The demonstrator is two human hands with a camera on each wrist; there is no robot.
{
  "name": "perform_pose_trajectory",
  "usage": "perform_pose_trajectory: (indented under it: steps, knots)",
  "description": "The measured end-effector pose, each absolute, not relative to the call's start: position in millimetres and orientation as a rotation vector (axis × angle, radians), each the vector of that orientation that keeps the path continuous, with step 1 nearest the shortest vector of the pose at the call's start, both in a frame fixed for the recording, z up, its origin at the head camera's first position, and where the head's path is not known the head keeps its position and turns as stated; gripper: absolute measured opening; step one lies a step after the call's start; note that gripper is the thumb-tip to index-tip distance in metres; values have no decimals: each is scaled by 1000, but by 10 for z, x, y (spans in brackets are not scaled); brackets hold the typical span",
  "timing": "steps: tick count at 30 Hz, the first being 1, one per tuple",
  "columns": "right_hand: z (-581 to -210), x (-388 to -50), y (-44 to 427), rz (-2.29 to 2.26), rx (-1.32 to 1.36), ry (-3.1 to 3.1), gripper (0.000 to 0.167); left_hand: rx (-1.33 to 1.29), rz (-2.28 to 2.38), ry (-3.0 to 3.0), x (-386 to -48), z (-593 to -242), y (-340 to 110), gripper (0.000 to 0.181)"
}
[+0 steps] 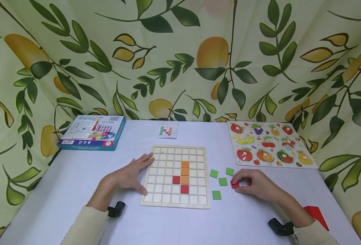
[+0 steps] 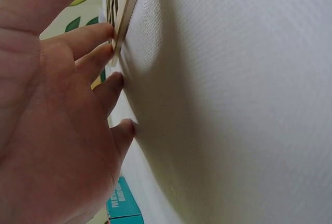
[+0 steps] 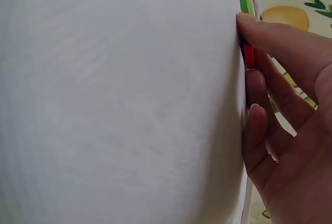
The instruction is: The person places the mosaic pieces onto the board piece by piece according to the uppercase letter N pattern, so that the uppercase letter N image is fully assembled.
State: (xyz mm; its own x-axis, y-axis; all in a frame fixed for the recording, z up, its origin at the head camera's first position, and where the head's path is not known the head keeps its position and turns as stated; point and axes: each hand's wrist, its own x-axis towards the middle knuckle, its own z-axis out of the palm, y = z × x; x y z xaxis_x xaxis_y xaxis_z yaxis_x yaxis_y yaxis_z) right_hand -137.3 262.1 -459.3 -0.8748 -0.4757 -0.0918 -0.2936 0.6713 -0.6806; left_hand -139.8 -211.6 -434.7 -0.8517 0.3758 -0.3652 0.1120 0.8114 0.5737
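Note:
A wooden grid board (image 1: 166, 197) lies mid-table with three orange tiles (image 1: 184, 172) in one column and two red tiles (image 1: 184, 189) in its cells. With fingers spread, my left hand (image 1: 129, 174) rests along the board's left edge; the left wrist view has its fingertips at the board's side. To the right of the board, my right hand (image 1: 255, 183) pinches a red tile (image 1: 234, 185) between thumb and fingers, at table level in the right wrist view. Several loose green tiles (image 1: 223, 181) lie between the board and that hand.
Behind the board lies a small pattern card (image 1: 166, 130) with a coloured grid. A teal-sided box (image 1: 91, 133) sits at back left, and a fruit puzzle board (image 1: 272, 145) at back right. Part of a red object (image 1: 317, 217) shows beside my right forearm. A leaf-patterned cloth hangs behind.

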Motion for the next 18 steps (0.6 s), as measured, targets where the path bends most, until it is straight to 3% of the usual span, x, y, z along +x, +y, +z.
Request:
perform_pose_trajectory:
  steps: [18]
  knots:
    - [-4335, -1441, 2585, -1060, -695, 2654, 17, 354, 784, 2517, -1384, -4340, -2125, 122]
